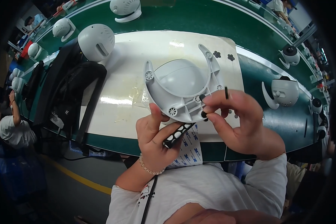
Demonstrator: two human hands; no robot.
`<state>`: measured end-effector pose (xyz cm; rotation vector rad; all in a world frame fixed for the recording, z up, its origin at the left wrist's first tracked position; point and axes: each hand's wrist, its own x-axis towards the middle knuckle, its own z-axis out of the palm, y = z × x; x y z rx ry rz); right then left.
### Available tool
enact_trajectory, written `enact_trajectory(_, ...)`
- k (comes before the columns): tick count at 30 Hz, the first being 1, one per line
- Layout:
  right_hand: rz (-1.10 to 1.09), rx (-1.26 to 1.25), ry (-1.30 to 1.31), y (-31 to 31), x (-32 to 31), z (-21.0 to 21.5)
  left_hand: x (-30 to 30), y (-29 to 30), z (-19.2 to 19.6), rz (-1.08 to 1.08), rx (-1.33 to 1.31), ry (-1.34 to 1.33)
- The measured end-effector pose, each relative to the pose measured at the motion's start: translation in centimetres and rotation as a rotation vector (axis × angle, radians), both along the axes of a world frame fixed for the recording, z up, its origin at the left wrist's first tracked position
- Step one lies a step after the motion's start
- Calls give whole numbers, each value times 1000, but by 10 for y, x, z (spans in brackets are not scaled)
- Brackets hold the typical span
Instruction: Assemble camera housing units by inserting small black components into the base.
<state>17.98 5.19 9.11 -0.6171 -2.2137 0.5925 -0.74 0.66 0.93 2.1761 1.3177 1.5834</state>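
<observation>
A white plastic housing (181, 79) with a curved, ribbed base lies upside down in front of me; round spoked recesses dot the base. My left hand (148, 132) is closed on a black sheet with white round cut-outs (178, 135), its thumb against the housing's near left edge. White printed backing paper (189, 150) hangs below that sheet. My right hand (239, 121) pinches a small black round pad (204, 114) beside the base's near right edge. A thin dark strip (226, 92) shows at a bent finger of this hand.
Pale board (115, 108) covers the green bench under the housing. Two dark flower-shaped pieces (224, 56) lie at its far right. Black padded straps (74, 86) and a white rounded unit (97, 42) stand left. Another white unit (284, 91) is at right. A co-worker (15, 127) sits far left.
</observation>
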Motion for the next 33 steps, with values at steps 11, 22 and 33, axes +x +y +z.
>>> enact_trajectory(11,49,215,-75,-8,0,12,-2,1,-8,-16,95,-51)
enact_trajectory(22,-29,-317,23,17,-11,11,-2,-1,-9,18,62,-31)
enact_trajectory(33,-221,404,-386,-8,-8,26,0,0,-11,15,70,-37)
